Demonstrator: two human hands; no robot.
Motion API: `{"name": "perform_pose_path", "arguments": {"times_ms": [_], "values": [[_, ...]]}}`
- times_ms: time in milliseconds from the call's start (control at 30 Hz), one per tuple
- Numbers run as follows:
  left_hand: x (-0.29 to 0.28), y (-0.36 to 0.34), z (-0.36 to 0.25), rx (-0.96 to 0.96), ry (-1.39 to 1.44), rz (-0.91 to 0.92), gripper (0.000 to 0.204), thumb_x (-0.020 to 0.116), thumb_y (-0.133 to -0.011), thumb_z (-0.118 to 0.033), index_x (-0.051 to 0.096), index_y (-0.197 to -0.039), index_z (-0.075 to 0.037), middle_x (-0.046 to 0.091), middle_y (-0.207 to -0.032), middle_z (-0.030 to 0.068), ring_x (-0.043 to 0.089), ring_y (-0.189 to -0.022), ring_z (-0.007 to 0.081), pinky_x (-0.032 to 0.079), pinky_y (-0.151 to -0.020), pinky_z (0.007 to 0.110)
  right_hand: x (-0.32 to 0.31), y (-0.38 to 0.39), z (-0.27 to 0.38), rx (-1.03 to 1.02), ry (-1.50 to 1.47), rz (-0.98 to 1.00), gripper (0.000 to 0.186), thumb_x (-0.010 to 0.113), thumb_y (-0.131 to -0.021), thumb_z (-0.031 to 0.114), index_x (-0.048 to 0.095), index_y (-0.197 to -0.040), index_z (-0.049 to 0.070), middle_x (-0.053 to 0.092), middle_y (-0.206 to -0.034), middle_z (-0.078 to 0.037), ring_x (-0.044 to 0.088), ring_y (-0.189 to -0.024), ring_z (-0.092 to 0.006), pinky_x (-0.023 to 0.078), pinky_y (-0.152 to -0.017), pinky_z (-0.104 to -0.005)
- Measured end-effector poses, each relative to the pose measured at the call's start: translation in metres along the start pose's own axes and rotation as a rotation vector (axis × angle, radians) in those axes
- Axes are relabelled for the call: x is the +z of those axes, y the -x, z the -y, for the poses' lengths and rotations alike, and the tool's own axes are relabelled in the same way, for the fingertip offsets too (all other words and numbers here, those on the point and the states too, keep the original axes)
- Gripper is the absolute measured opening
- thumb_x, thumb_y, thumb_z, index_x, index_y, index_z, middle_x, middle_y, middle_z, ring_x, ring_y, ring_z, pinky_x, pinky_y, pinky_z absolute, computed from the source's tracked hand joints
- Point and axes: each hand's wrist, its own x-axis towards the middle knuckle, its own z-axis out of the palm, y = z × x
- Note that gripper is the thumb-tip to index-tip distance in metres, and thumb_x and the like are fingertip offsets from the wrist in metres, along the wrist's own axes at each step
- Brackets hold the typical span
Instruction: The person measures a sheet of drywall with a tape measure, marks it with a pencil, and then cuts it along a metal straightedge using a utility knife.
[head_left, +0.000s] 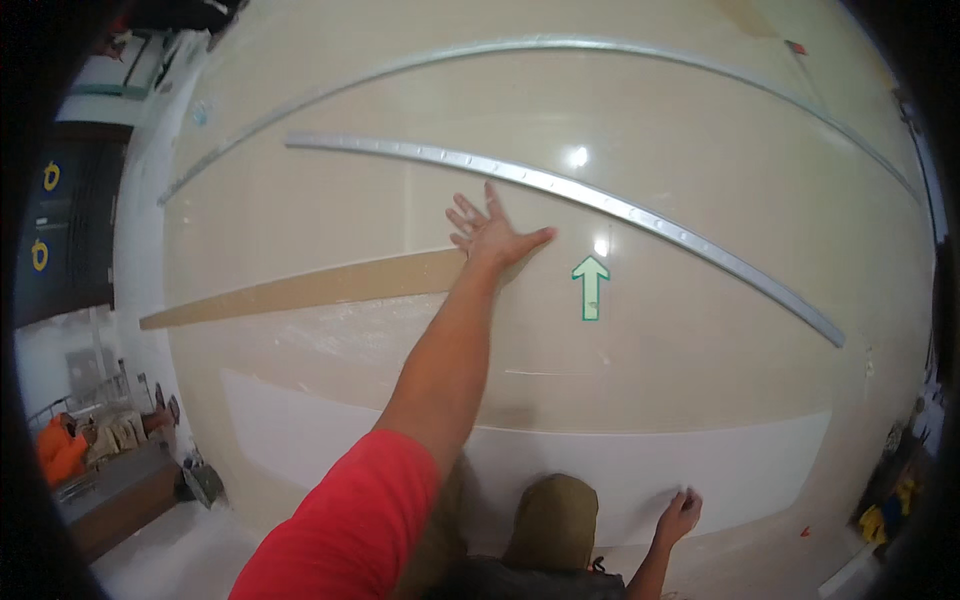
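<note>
Left wrist (482, 268) hides tan strip's (310, 291) end; right fingers' (686, 498) hold unclear.

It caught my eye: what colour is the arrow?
The arrow is pale green, edged darker green; head view shows it.

Mod. bright, w/ twin glare spots (578, 157) on glossy floor (700, 130), fisheye curve, blk rim (30, 550)

A long silver metal strip (560, 187), dotted along its face, lies slantwise on the beige floor (700, 330).
</note>
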Motion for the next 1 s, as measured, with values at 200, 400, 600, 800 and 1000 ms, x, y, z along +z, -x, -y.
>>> {"name": "perform_pose_path", "arguments": {"times_ms": [200,400,600,800,1000], "values": [[-0.016,-0.028,0.003,-0.159,0.010,0.135,0.165,0.091,-0.061,-0.070,-0.026,-0.163,-0.013,-0.032,-0.157,0.0445,-0.031,-0.145,0.0646,-0.001,-0.116,0.078,0.124,-0.130,0.318,-0.433,0.049,0.040,0.031,0.061,-0.105,0.021,0.065,-0.127,-0.001,0.072,-0.121,-0.019,0.069,-0.111,-0.0336,0.055,-0.094,-0.0418],[-0.019,-0.032,-0.008,-0.162,0.105,0.195,0.165,0.094,-0.060,-0.065,-0.024,-0.164,-0.014,-0.034,-0.156,0.0446,-0.032,-0.143,0.0664,-0.002,-0.113,0.081,0.254,-0.217,0.622,-0.930,-0.060,0.123,0.025,0.063,-0.098,0.009,0.069,-0.122,0.003,0.074,-0.117,-0.015,0.070,-0.107,-0.0287,0.055,-0.094,-0.0387],[-0.017,-0.037,0.000,-0.169,0.119,0.161,0.163,0.095,-0.060,-0.064,-0.022,-0.165,-0.018,-0.033,-0.158,0.0432,-0.030,-0.143,0.0681,-0.001,-0.112,0.082,0.342,-0.237,0.800,-1.339,0.223,0.098,0.050,0.065,-0.094,0.009,0.057,-0.143,0.010,0.058,-0.147,-0.016,0.053,-0.136,-0.0373,0.045,-0.113,-0.0466],[-0.028,-0.038,-0.004,-0.232,0.117,0.219,0.159,0.093,-0.063,-0.063,-0.020,-0.165,-0.016,-0.033,-0.158,0.0419,-0.031,-0.143,0.0680,-0.002,-0.112,0.083,0.358,-0.244,0.832,-1.310,0.600,0.108,0.067,0.070,-0.093,0.015,0.045,-0.155,0.016,0.051,-0.156,-0.011,0.048,-0.142,-0.0358,0.040,-0.118,-0.0554],[-0.031,-0.037,-0.003,-0.216,0.070,0.301,0.160,0.092,-0.063,-0.065,-0.021,-0.165,-0.016,-0.034,-0.158,0.0413,-0.033,-0.142,0.0673,-0.001,-0.112,0.082,0.343,-0.254,0.843,-1.381,0.686,0.158,0.046,0.071,-0.095,0.018,0.058,-0.138,0.011,0.062,-0.138,-0.011,0.054,-0.135,-0.0332,0.038,-0.117,-0.0566]]}}
